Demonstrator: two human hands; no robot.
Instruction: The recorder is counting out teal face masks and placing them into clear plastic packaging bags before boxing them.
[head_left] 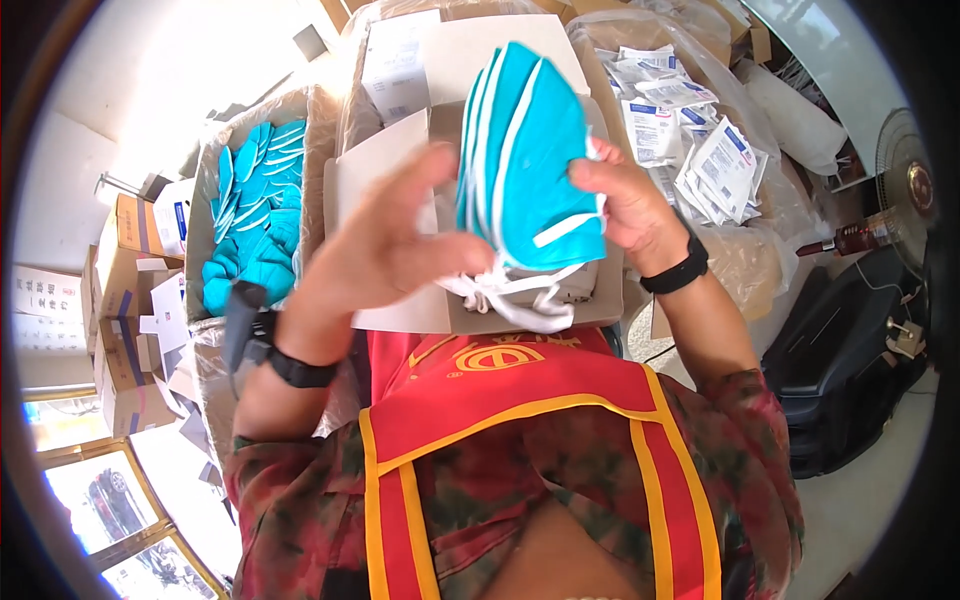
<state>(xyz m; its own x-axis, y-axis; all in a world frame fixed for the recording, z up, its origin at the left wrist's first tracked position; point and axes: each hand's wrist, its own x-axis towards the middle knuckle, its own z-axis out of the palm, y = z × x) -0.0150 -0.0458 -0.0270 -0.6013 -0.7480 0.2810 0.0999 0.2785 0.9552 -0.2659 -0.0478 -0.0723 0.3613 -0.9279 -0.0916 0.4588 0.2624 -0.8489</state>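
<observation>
A small stack of teal face masks [545,160] with white edges is held upright in front of me. My right hand [635,205] grips the stack at its right side, thumb on the near face. White elastic straps [525,305] dangle in a bunch from the lower end. To the left of the stack, my left hand [385,240] is slightly blurred, its thumb and fingers spread. Its thumb reaches close to the lower left edge of the masks; whether it touches them I cannot tell. Below both hands stands an open white box [400,318], its inside partly hidden by the masks.
A plastic-lined carton [318,160] on the left holds many teal masks. On the right, white printed packets [720,165] lie heaped in another plastic-lined carton. Stacked cartons [125,330] stand far left; a fan [908,190] and a black case-like object [840,360] are far right.
</observation>
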